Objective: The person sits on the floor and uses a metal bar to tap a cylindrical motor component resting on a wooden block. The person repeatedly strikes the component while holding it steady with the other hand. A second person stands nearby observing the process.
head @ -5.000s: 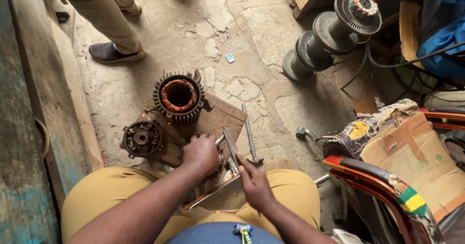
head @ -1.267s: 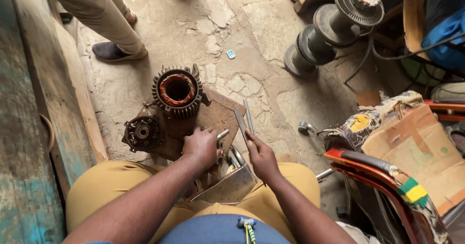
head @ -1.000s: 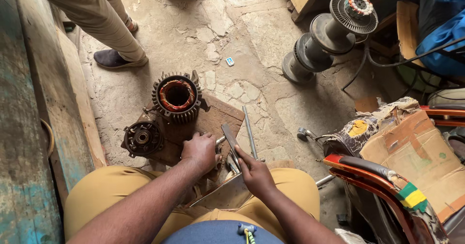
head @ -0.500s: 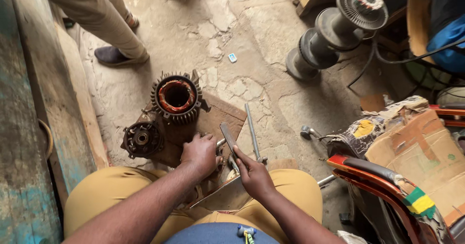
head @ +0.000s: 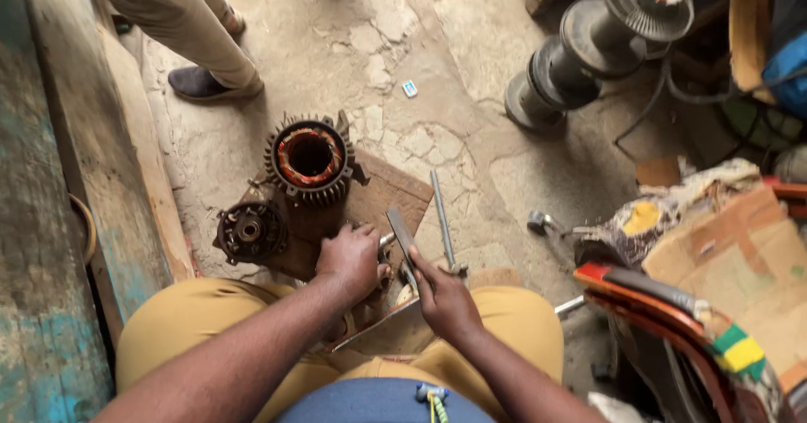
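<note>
Grey flat metal file, right hand gripping

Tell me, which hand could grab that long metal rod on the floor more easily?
Probably the right hand. It sits nearest the rod, though it holds a flat metal bar. The left hand is farther away.

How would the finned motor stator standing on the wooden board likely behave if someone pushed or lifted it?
The stator looks like thick metal packed with copper windings, so it is probably heavy for its size. Standing on its flat end on the board, it should slide rather than roll. Its fins likely offer grip.
</note>
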